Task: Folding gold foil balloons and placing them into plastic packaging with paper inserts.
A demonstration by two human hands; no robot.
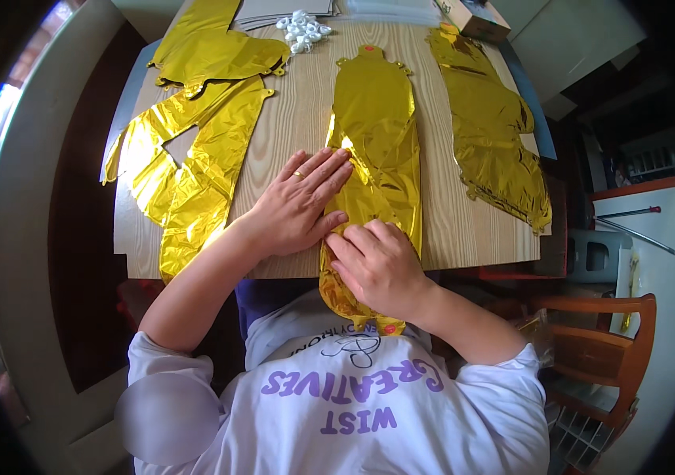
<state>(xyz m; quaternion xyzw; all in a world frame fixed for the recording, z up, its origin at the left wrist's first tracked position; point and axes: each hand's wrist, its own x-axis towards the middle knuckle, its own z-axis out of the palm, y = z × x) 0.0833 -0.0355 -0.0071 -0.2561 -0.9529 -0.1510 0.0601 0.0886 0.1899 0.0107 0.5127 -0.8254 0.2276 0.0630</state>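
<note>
Two hands are pressing a flat gold foil balloon on a wooden table.

The left hand is lying open and flat, fingers spread a little, with its fingertips resting on the middle gold foil balloon. The right hand is lying palm down on the near end of the same balloon, fingers curled a bit, pressing and not gripping. The two hands are touching each other. This balloon is lying long and flat down the middle of the table, and its near end is hanging over the table edge. More gold foil balloons are lying at the left and at the right. A little pile of white clips is sitting at the far end.
</note>
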